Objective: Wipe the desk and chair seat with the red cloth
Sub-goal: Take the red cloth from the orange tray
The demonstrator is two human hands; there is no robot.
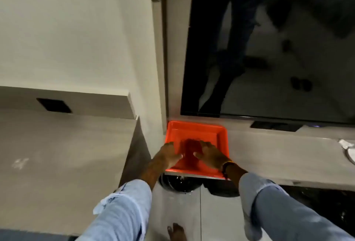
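Here, the scene by parts:
Left hand (170, 154): reaching into the orange tub (222, 135), fingers spread and bent down at the tub's left side; it is not clenched, and whether the fingertips touch the cloth cannot be told.
Right hand (210, 153): also in the tub, fingers curled down onto the cloth's right edge; whether it actually grips the cloth cannot be told.
Cloth (191, 147): red, bunched in the bottom of the tub, between the two hands and partly under the right hand's fingers.
Tub: under both hands, sitting on the counter (278, 156) at its left end, its near rim at the counter's front edge.
Screen (269, 48): dark, upright beyond the hands, behind the tub.
Sleeves: light blue, pushed up both forearms.
Bracelet (226, 165): on the right wrist.
Foot (176, 231): bare, on the floor below the hands.
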